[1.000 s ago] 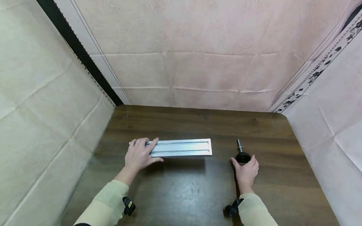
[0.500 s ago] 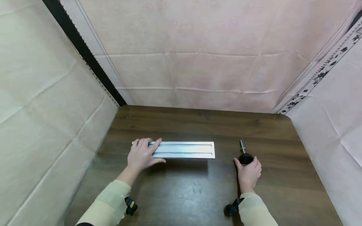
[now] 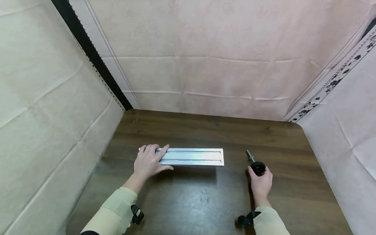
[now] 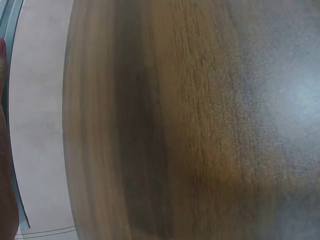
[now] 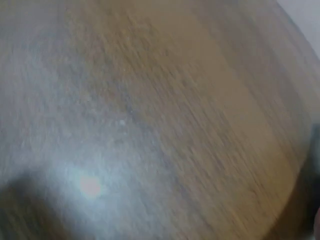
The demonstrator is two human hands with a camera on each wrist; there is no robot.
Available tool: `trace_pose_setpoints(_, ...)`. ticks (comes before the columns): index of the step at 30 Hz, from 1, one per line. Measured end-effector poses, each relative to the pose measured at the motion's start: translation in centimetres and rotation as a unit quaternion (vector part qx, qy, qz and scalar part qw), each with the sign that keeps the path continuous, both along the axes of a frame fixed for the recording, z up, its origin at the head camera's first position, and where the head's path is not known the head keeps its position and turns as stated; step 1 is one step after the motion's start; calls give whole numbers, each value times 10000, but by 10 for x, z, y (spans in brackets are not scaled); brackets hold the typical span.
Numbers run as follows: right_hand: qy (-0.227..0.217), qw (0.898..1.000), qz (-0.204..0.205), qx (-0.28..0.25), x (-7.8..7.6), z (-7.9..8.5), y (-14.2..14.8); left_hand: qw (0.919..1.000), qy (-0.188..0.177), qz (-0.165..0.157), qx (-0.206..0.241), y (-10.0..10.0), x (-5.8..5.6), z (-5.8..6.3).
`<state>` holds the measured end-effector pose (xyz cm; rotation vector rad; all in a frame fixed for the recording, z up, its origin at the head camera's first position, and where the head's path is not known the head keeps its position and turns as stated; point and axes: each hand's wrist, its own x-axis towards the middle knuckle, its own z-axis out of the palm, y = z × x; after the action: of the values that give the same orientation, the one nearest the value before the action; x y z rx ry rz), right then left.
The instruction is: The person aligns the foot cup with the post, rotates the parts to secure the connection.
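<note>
My left hand (image 3: 147, 164) grips a silver aluminium profile (image 3: 194, 156) near its left end, thumb along the near edge and fingers over the far side. The grooved bar lies crosswise, with a shadow on the table below it. In the left wrist view only a strip of the profile (image 4: 11, 20) shows at the left edge. To the right, my right hand (image 3: 262, 186) pinches a levelling foot (image 3: 258, 168) by its round black base. Its threaded metal stud points away and to the left, apart from the profile. The right wrist view shows mostly table.
Both things are over a brown wood-grain table (image 3: 196, 130). Pale cloth (image 3: 205, 78) hangs behind the far edge, with more cloth along the left and right sides. A black camera mount (image 3: 136, 214) sits at my left wrist, another mount (image 3: 248, 219) at my right.
The levelling foot has tilted so its stud leans further left, and my right hand has turned with it, slightly nearer me. The left hand and profile hold nearly still as the view shifts slightly.
</note>
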<state>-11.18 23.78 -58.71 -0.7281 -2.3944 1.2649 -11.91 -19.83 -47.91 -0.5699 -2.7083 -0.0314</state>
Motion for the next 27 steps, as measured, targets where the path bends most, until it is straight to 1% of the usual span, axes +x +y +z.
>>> trace_pose_setpoints(3,83,9992,66,-378,1,9,0,10000,64,-44,-5,-1,0,0)
trace_pose_setpoints(5,176,9967,123,-787,0,17,0,10000,77,-50,-23,-1,-1,-1)
trace_pose_setpoints(9,321,9848,283,-1684,-1,41,-1,9999,58,-39,-72,-2,-3,-1)
trace_pose_setpoints(13,453,9730,775,-2125,-1,68,1,10000,47,-57,-54,-1,-3,-1)
trace_pose_setpoints(15,687,9587,1215,-2478,0,78,2,9999,50,-47,-83,-1,-3,-1)
trace_pose_setpoints(16,836,9490,1444,-2674,1,82,2,9999,39,-44,-84,-1,-3,-2)
trace_pose_setpoints(18,1194,9212,1892,-3184,3,87,1,9999,29,-55,-91,-1,-3,-3)
trace_pose_setpoints(20,1501,8923,2333,-3562,6,90,-1,9999,2,-55,-106,0,-4,-3)
trace_pose_setpoints(22,1693,8724,2643,-3748,8,92,-3,9999,-47,-48,-97,2,-4,-3)
trace_pose_setpoints(23,1747,8650,2746,-3820,9,92,-4,9999,-75,-44,-93,2,-4,-4)
trace_pose_setpoints(27,1870,8469,2957,-4004,10,90,-6,9998,-172,-15,-85,4,-5,-5)
